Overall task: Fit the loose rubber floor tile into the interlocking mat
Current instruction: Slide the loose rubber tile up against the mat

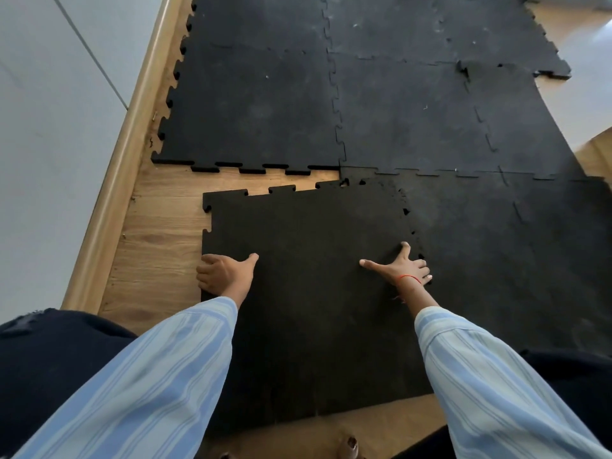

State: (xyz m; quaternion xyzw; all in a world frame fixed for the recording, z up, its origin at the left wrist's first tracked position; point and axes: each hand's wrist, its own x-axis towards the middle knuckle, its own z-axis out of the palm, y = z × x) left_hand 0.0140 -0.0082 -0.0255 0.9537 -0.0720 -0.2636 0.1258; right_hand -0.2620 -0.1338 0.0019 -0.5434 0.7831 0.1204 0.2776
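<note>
Your left hand [221, 273] grips the left edge of the loose tile [308, 260] while your right hand [402, 268] lies flat by its right edge, where it overlaps the mat [397, 111], a strip of wooden floor [165, 193] showing between them.

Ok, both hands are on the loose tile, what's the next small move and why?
Probably slide the loose tile forward and leftward: bare wood floor shows between its far teeth and the mat, and its right edge overlaps the neighbouring tile. Left hand grips the edge; right hand presses flat.
</note>
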